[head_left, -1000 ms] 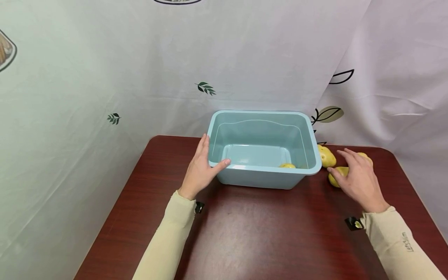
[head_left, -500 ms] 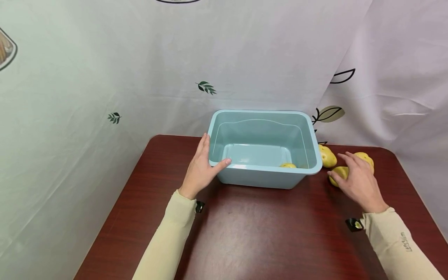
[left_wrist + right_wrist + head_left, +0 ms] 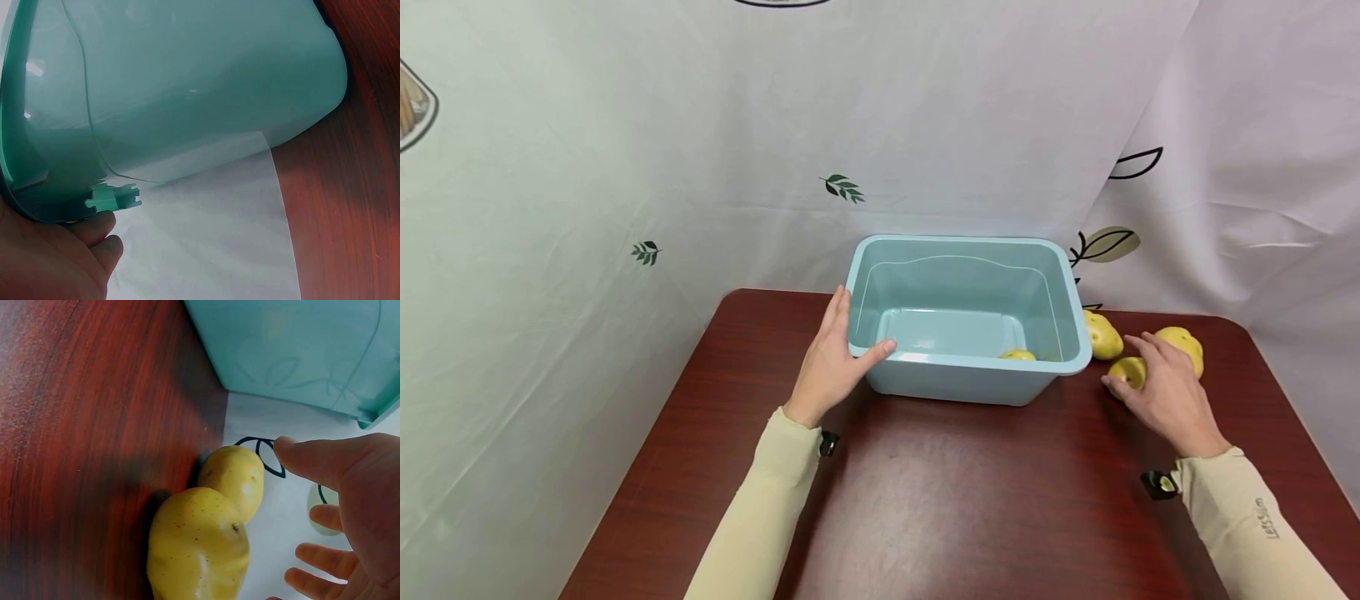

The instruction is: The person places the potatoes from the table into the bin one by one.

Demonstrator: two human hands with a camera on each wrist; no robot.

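Note:
A light blue plastic tub stands at the back of the table, with one yellow potato partly visible inside. My left hand holds its front left corner, thumb over the front rim and fingers along the outer side; in the left wrist view, fingertips sit under the rim. To the right of the tub lie several potatoes: one against its side, a nearer potato, and another potato behind my right hand. That hand hovers over the nearer one, fingers spread and apart from the potatoes in the right wrist view.
The dark red wooden table has rounded back corners. A pale cloth printed with leaves hangs close behind the tub and along both sides. Small black wrist cameras are strapped at both cuffs.
My right hand has come down slightly over the nearer potato, its fingertips drawing a little lower. The left hand and the tub have stayed where they were.

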